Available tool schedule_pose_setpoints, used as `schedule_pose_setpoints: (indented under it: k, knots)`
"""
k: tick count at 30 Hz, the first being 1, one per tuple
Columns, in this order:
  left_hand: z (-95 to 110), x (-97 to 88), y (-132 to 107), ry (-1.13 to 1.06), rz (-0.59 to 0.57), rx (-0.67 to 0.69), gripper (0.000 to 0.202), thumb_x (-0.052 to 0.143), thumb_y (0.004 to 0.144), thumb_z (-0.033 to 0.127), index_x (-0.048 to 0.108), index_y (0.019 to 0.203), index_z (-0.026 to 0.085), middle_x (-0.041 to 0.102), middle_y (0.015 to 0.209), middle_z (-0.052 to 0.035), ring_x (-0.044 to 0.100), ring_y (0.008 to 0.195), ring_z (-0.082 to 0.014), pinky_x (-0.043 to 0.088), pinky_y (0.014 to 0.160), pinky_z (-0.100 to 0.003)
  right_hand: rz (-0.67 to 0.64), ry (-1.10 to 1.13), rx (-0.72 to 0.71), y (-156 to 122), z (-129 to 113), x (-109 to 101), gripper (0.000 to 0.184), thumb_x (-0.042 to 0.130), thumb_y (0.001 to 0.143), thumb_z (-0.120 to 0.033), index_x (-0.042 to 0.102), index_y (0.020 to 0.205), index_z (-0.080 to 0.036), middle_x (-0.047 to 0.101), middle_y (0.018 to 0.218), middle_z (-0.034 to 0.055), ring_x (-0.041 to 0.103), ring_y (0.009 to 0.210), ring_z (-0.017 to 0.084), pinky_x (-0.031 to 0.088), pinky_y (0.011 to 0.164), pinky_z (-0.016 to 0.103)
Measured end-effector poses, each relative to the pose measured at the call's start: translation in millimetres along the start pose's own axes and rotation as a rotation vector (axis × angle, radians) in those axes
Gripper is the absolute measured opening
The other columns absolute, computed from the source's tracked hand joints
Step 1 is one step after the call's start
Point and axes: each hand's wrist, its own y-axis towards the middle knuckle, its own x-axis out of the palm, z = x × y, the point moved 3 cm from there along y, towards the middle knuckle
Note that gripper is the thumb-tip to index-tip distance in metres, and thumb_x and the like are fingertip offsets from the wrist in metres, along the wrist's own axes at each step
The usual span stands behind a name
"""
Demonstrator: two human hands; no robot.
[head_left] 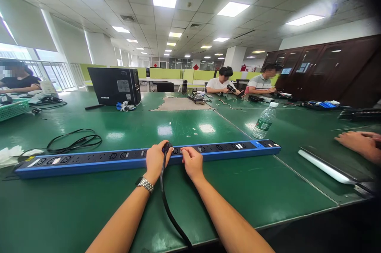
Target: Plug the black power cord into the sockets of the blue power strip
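Observation:
A long blue power strip [98, 164] with a black face and several sockets lies across the green table. My left hand [156, 161], with a watch [144, 183] at the wrist, is closed around a black plug [167, 146] at the strip's middle. From that plug a thick black power cord [165, 197] runs down past the table's front edge. Whether the plug sits in a socket cannot be made out. My right hand [193, 162] rests at the strip just right of the plug, its fingers curled in a pinch; anything between the fingertips is hidden.
A black computer case [115, 86] stands at the back left, near a coiled black cable [76, 141]. Behind the strip's right end is a water bottle [264, 121]. Another person's hands [360, 144] are at the right, by a dark flat device [333, 163]. Other people sit farther back.

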Motion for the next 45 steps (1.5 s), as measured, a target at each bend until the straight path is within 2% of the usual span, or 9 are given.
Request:
schedule_pose_setpoints:
  k: [3, 8, 14, 21, 26, 31, 34, 40, 45]
  knots:
    - [-8.3, -4.0, -3.4, -0.023, 0.051, -0.03, 0.034, 0.053, 0.088, 0.041, 0.066, 0.112, 0.021, 0.073, 0.091, -0.0088, 0.066, 0.085, -0.0232, 0.049, 0.077, -0.031, 0.004, -0.001, 0.009, -0.4, 0.2, -1.2, 0.029, 0.05, 0.08, -0.036, 0.071, 0.078, -0.016, 0.055, 0.045, -0.0024, 0.054, 0.044, 0.014, 0.043, 0.05, 0.024]
    - [-14.6, -8.7, -5.4, -0.06, 0.007, -0.07, 0.033, 0.055, 0.086, 0.04, 0.068, 0.11, 0.021, 0.073, 0.093, -0.0086, 0.066, 0.086, -0.0234, 0.049, 0.079, -0.033, -0.001, -0.014, 0.022, -1.2, 0.3, -0.1, 0.028, 0.05, 0.08, -0.035, 0.071, 0.077, -0.017, 0.056, 0.045, -0.0023, 0.053, 0.045, 0.014, 0.043, 0.051, 0.024]
    - [-8.2, -8.5, -9.2, 0.035, 0.019, 0.052, 0.031, 0.056, 0.087, 0.037, 0.066, 0.112, 0.022, 0.073, 0.096, -0.0075, 0.063, 0.095, -0.0239, 0.047, 0.085, -0.034, -0.034, -0.05, -0.013, -3.6, -0.6, 4.7, 0.028, 0.05, 0.081, -0.035, 0.071, 0.078, -0.017, 0.057, 0.047, -0.0019, 0.053, 0.045, 0.014, 0.042, 0.051, 0.024]
    - [-4.4, 1.0, -17.3, 0.063, 0.024, 0.123, 0.034, 0.053, 0.089, 0.029, 0.06, 0.122, 0.025, 0.07, 0.112, -0.0078, 0.059, 0.107, -0.0255, 0.043, 0.093, -0.039, -0.187, -0.2, -0.192, -12.9, -11.6, 18.0, 0.022, 0.053, 0.081, -0.027, 0.072, 0.09, -0.02, 0.071, 0.075, 0.0026, 0.062, 0.063, 0.016, 0.046, 0.061, 0.025]
    - [-11.1, 5.4, -19.5, -0.071, 0.053, 0.054, 0.041, 0.056, 0.086, 0.024, 0.056, 0.127, 0.019, 0.07, 0.108, -0.0105, 0.061, 0.105, -0.0261, 0.043, 0.095, -0.042, -0.227, -0.22, -0.202, -14.2, -11.3, 18.6, 0.021, 0.056, 0.083, -0.032, 0.071, 0.092, -0.02, 0.068, 0.072, 0.0019, 0.06, 0.063, 0.015, 0.044, 0.058, 0.023]
    - [-13.2, 0.6, -17.6, -0.484, 0.197, -0.057, 0.037, 0.061, 0.086, 0.033, 0.055, 0.12, 0.022, 0.069, 0.109, -0.0079, 0.066, 0.099, -0.0208, 0.05, 0.089, -0.034, -0.249, -0.186, -0.146, -13.0, -7.4, 17.2, 0.035, 0.061, 0.082, -0.044, 0.068, 0.105, -0.018, 0.063, 0.067, -0.0009, 0.054, 0.056, 0.012, 0.041, 0.056, 0.022]
    - [-12.4, -0.3, -19.2, -0.449, 0.225, -0.064, 0.035, 0.063, 0.084, 0.03, 0.058, 0.117, 0.021, 0.069, 0.106, -0.0081, 0.065, 0.098, -0.0217, 0.05, 0.088, -0.036, -0.285, -0.166, -0.121, -13.8, -6.4, 18.9, 0.045, 0.063, 0.08, -0.049, 0.063, 0.113, -0.018, 0.063, 0.071, -0.002, 0.048, 0.048, 0.009, 0.038, 0.05, 0.021]
    - [1.7, 1.2, -25.9, -0.208, 0.184, 0.216, 0.035, 0.061, 0.08, 0.014, 0.067, 0.113, 0.023, 0.073, 0.102, -0.0054, 0.063, 0.093, -0.0224, 0.049, 0.084, -0.04, -0.203, -0.244, -0.14, -14.5, -11.5, 13.7, 0.051, 0.059, 0.081, -0.054, 0.059, 0.118, -0.019, 0.069, 0.083, 0.0031, 0.061, 0.064, 0.016, 0.044, 0.059, 0.024]
    - [20.5, 1.4, -32.1, -0.216, 0.154, 0.373, 0.029, 0.061, 0.083, 0.018, 0.067, 0.111, 0.025, 0.073, 0.106, -0.0036, 0.062, 0.095, -0.0213, 0.047, 0.085, -0.038, -0.082, -0.307, -0.065, -12.8, -17.3, 2.0, 0.039, 0.045, 0.089, -0.056, 0.065, 0.088, -0.022, 0.07, 0.075, 0.0029, 0.063, 0.069, 0.018, 0.042, 0.063, 0.025]
